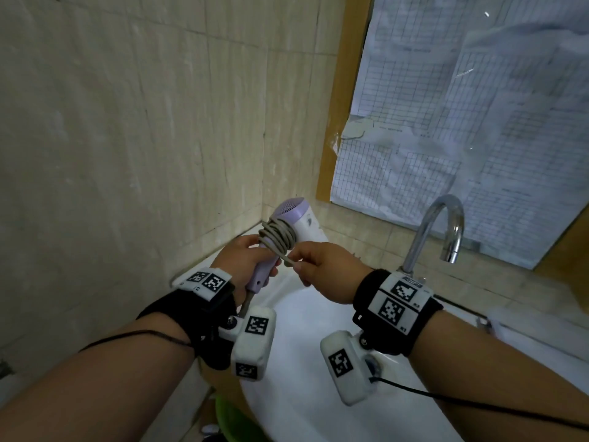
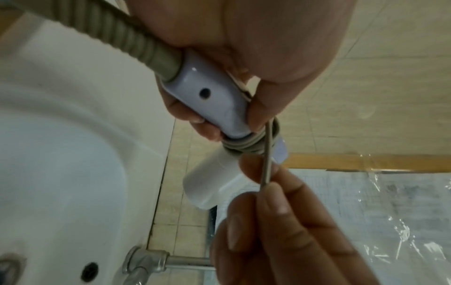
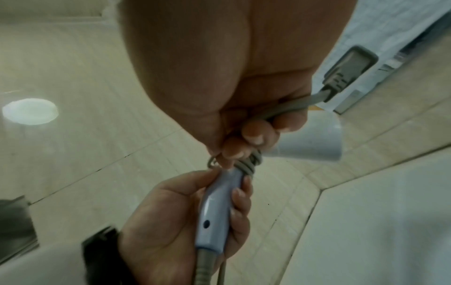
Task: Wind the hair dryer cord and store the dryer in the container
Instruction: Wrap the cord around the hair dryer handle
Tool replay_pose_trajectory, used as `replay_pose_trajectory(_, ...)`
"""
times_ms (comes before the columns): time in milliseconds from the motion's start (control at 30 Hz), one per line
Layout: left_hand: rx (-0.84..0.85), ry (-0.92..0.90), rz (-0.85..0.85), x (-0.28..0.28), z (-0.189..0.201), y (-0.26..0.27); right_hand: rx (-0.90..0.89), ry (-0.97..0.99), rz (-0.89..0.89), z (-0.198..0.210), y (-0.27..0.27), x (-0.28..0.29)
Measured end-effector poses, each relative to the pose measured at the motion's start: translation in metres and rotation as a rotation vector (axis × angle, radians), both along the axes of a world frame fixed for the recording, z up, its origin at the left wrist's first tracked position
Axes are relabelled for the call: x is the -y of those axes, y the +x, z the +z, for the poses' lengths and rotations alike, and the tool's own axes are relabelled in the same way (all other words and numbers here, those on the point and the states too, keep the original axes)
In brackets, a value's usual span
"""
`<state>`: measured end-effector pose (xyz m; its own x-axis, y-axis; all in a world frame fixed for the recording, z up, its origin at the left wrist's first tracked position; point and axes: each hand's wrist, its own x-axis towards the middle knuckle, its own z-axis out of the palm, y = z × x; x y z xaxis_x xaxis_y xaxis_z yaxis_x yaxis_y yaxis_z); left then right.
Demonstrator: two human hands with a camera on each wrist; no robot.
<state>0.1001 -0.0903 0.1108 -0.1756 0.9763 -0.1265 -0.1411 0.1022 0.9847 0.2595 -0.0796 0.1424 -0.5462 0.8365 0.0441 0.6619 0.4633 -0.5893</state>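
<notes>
A lilac and white hair dryer (image 1: 294, 218) is held up over the sink corner. My left hand (image 1: 251, 260) grips its handle (image 2: 212, 100), fingers curled round it. Several turns of grey cord (image 1: 277, 236) are wound round the top of the handle, just under the body. My right hand (image 1: 306, 263) sits right next to the coils and pinches the free cord between thumb and fingers. In the right wrist view the cord runs through the right fist (image 3: 244, 146) and ends in a grey plug (image 3: 349, 67) sticking out past it.
A white sink (image 1: 318, 393) lies under both hands, with a chrome faucet (image 1: 443, 228) at its right. Tiled walls close the left and back. Plastic-covered paper sheets (image 1: 462, 106) hang behind. A green object (image 1: 229, 419) shows low beside the sink.
</notes>
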Motion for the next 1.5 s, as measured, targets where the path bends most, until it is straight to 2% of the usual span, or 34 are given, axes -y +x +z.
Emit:
replay_pose_trajectory(233,0.251,-0.055,-0.054,0.008,0.007,0.011,-0.099,-0.101,-0.057,-0.012,0.011,-0.005)
replay_pose_trajectory(367,0.225,0.036,-0.113,0.008,0.003,0.015,-0.106,-0.074,-0.06,-0.015,0.01,-0.002)
replay_pose_trajectory(433,0.195,0.073,-0.13,0.008,0.002,0.016,-0.082,-0.024,-0.056,-0.016,0.01,0.0)
replay_pose_trajectory(567,0.25,0.106,-0.138,0.005,0.002,0.012,0.073,0.235,-0.084,-0.028,0.013,-0.001)
replay_pose_trajectory(733,0.381,0.156,-0.224,0.006,0.004,0.012,-0.149,0.171,-0.075,-0.039,0.016,-0.003)
replay_pose_trajectory(833,0.481,0.166,-0.328,0.005,0.002,0.01,-0.197,0.162,-0.132,-0.032,0.012,-0.002)
replay_pose_trajectory(900,0.54,0.164,-0.373,0.004,0.001,0.011,-0.197,0.246,-0.132,-0.029,0.007,-0.003)
replay_pose_trajectory(967,0.583,0.182,-0.387,0.003,0.001,0.013,-0.115,0.36,-0.133,-0.031,0.001,-0.002)
replay_pose_trajectory(1033,0.617,0.2,-0.4,0.003,0.002,0.016,0.092,0.387,-0.211,-0.036,-0.002,-0.002)
replay_pose_trajectory(1067,0.632,0.206,-0.41,0.003,0.002,0.017,0.148,0.36,-0.229,-0.036,-0.004,-0.001)
replay_pose_trajectory(1100,0.639,0.206,-0.419,0.004,0.003,0.018,0.128,0.298,-0.215,-0.037,-0.005,-0.002)
replay_pose_trajectory(1267,0.648,0.165,-0.363,0.006,0.007,0.024,-0.24,-0.108,-0.173,-0.031,-0.018,-0.003)
replay_pose_trajectory(1400,0.672,0.16,-0.297,0.006,0.007,0.025,-0.646,-0.486,-0.153,-0.028,-0.014,0.003)
replay_pose_trajectory(1500,0.704,0.186,-0.257,0.005,0.005,0.024,-0.697,-0.602,-0.021,-0.025,-0.008,0.007)
